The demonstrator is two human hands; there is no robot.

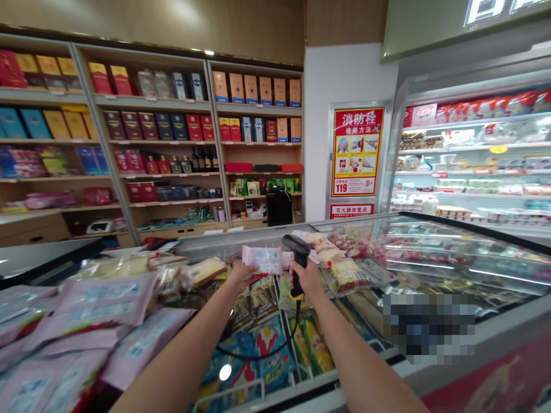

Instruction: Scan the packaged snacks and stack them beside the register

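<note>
Two hands raised: left hand pinching pink packet, right hand closed round black barcode scanner, scanner head just beside packet, angled toward it; scanner cable looping at 6 o'clock; more pink packets at 8 o'clock; glass-topped chest freezer at 3 o'clock

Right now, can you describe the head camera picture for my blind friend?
A person's left hand holds up a pink packet while the right hand grips a black barcode scanner over a glass-topped shop freezer. Wooden shelves of boxed goods stand behind.
</note>
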